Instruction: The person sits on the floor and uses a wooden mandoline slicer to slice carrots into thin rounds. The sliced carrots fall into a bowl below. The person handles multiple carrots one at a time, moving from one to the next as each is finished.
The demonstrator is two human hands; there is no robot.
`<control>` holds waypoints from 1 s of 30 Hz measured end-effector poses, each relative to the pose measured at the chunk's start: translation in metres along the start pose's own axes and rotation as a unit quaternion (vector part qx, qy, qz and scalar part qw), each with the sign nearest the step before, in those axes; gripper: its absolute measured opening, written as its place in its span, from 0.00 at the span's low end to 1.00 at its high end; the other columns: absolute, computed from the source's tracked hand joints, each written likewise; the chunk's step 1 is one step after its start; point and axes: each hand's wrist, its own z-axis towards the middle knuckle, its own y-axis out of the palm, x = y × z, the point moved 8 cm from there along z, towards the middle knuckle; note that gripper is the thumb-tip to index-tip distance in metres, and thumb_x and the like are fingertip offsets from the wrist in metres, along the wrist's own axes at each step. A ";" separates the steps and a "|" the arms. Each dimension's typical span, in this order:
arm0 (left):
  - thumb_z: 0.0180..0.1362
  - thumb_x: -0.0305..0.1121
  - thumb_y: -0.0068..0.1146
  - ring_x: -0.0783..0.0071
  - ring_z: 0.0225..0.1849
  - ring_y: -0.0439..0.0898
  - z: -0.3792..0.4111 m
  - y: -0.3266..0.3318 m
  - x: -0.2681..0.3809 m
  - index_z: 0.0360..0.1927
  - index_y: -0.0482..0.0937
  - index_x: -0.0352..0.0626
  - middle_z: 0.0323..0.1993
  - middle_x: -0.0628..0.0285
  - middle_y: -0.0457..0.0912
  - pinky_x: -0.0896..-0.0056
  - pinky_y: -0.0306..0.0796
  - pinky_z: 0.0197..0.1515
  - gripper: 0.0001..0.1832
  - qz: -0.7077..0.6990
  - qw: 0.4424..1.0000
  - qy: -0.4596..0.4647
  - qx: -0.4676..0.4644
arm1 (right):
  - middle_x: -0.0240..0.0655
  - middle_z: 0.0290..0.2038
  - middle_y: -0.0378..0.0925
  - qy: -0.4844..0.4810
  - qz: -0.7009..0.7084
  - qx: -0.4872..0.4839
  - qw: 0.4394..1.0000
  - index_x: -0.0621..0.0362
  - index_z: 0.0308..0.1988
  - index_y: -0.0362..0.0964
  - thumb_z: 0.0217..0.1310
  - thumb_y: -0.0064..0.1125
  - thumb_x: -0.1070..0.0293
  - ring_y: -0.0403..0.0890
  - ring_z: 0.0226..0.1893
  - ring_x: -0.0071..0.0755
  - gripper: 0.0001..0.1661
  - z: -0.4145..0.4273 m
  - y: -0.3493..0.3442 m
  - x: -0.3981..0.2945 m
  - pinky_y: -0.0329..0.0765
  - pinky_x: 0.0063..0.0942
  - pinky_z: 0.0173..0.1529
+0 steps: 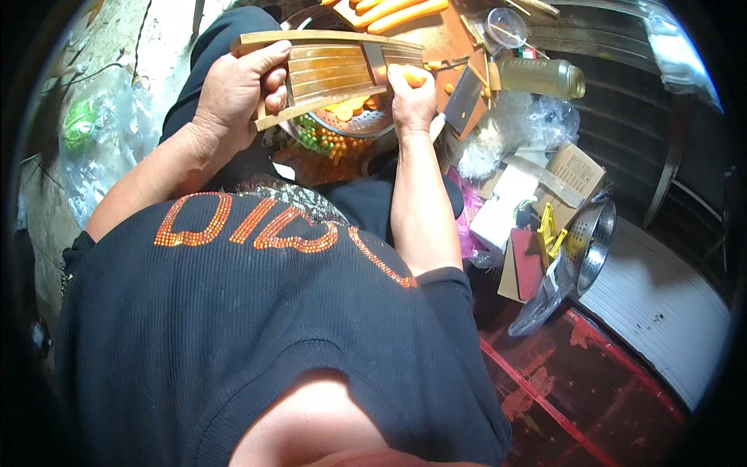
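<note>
My left hand [242, 82] grips the near-left end of a wooden mandoline slicer [330, 67], which has a metal blade plate [375, 63] across it. At that plate, my right hand [413, 96] pinches an orange carrot piece [413, 75], mostly covered by the fingers. Under the slicer is a perforated metal colander [367, 124] with carrot slices [344, 111] in it. Green and orange pieces [324, 140] show below its rim; their kind is hard to tell. A cleaver [463, 102] rests to the right of my right hand.
Peeled carrots [402, 14] lie on a round wooden board [452, 35] at the top. A glass jar [543, 77] lies sideways, near a clear plastic cup [505, 28]. Cardboard boxes [575, 175] and another colander [595, 248] are at right. A plastic bag [105, 157] holds something green at left.
</note>
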 end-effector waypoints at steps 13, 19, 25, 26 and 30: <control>0.66 0.36 0.53 0.86 0.13 0.65 -0.003 -0.003 -0.003 0.34 0.73 0.41 0.16 0.74 0.67 0.83 0.61 0.17 0.10 0.008 1.000 0.007 0.004 | 0.34 0.36 0.79 0.089 0.086 -0.031 0.992 0.67 0.52 0.67 0.56 0.68 0.61 0.78 0.29 0.20 0.30 -0.018 -0.011 -0.014 0.76 0.19 0.34; 0.65 0.37 0.54 0.86 0.14 0.66 -0.001 -0.005 -0.003 0.32 0.73 0.42 0.17 0.73 0.68 0.84 0.63 0.18 0.10 0.023 1.000 0.015 -0.002 | 0.31 0.36 0.76 0.057 0.131 -0.031 0.989 0.66 0.52 0.70 0.64 0.60 0.68 0.77 0.30 0.18 0.20 -0.021 -0.011 -0.021 0.76 0.16 0.33; 0.65 0.38 0.55 0.87 0.16 0.69 0.001 -0.004 -0.004 0.28 0.74 0.43 0.18 0.72 0.71 0.86 0.66 0.20 0.13 0.009 1.000 0.013 -0.024 | 0.35 0.34 0.78 0.006 0.063 -0.017 0.998 0.66 0.45 0.75 0.62 0.61 0.67 0.78 0.28 0.22 0.16 -0.017 -0.012 -0.021 0.77 0.19 0.33; 0.65 0.38 0.55 0.87 0.15 0.69 0.001 -0.002 -0.004 0.28 0.74 0.43 0.17 0.72 0.71 0.86 0.66 0.20 0.13 0.003 1.000 0.008 -0.029 | 0.36 0.35 0.78 -0.025 0.047 -0.029 0.998 0.65 0.45 0.76 0.61 0.61 0.67 0.79 0.30 0.25 0.15 -0.020 -0.009 -0.023 0.77 0.22 0.36; 0.65 0.38 0.55 0.86 0.15 0.68 0.000 -0.008 -0.003 0.29 0.75 0.42 0.17 0.72 0.71 0.86 0.65 0.19 0.13 0.010 1.000 0.011 -0.009 | 0.41 0.38 0.76 -0.185 0.003 -0.075 0.980 0.61 0.45 0.77 0.59 0.63 0.66 0.78 0.38 0.37 0.15 -0.065 0.026 -0.106 0.76 0.30 0.46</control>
